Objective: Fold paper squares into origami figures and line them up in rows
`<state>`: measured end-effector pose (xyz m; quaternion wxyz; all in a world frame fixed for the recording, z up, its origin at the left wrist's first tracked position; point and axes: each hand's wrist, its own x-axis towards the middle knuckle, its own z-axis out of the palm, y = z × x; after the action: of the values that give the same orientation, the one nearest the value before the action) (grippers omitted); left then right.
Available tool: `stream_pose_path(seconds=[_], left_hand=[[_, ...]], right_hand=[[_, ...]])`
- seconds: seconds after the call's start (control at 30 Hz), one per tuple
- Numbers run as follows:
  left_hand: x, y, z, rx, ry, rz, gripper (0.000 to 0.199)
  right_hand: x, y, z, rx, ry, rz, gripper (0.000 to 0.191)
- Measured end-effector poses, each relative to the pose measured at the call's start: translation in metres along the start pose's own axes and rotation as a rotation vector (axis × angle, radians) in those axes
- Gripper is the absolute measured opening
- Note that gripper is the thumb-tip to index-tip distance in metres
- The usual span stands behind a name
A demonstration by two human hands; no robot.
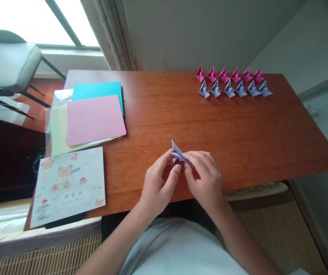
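A flat bear-printed sheet lies leftmost on the glossy wood-grained surface, then matte pink paper overlapping turquoise paper. The left hand's fingers pinch the left side of a creased lilac paper piece held over the surface's near edge, its long axis slanting far-left to near-right, sharp tip pointing away. The right hand's fingers pinch its right end. Farther right stand spiky folded pink figures behind lilac figures.

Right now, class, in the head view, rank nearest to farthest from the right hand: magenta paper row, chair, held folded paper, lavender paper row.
1. Held folded paper: touching the right hand.
2. Lavender paper row: ahead, rightward.
3. Magenta paper row: just behind that.
4. Chair: far left.
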<state>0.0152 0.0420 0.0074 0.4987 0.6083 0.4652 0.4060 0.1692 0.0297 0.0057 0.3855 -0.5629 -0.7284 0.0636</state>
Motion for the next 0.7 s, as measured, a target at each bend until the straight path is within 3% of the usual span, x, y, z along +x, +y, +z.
stream_pose_path(seconds=[0.17,0.3,0.4,0.5,0.63,0.7], left_hand=[[0.008,0.004,0.000,-0.303,0.070,-0.127,0.025],[0.014,0.002,-0.008,-0.292,0.104,-0.156,0.020],[0.018,0.000,-0.015,-0.289,0.076,-0.157,0.023],[0.022,-0.002,-0.022,-0.313,0.009,-0.193,0.028],[0.027,-0.003,-0.026,-0.294,-0.086,-0.262,0.037],[0.028,-0.004,-0.026,-0.219,-0.119,-0.233,0.040]], right_hand=[[-0.004,-0.011,0.000,0.061,-0.127,-0.088,0.038],[-0.005,-0.005,-0.007,0.083,-0.123,-0.139,0.042],[-0.002,0.009,-0.014,0.089,-0.091,-0.132,0.056],[-0.001,0.024,-0.018,0.075,-0.148,-0.174,0.065],[-0.003,0.037,-0.021,0.046,-0.173,-0.229,0.050],[-0.003,0.041,-0.021,0.032,-0.203,-0.249,0.042]])
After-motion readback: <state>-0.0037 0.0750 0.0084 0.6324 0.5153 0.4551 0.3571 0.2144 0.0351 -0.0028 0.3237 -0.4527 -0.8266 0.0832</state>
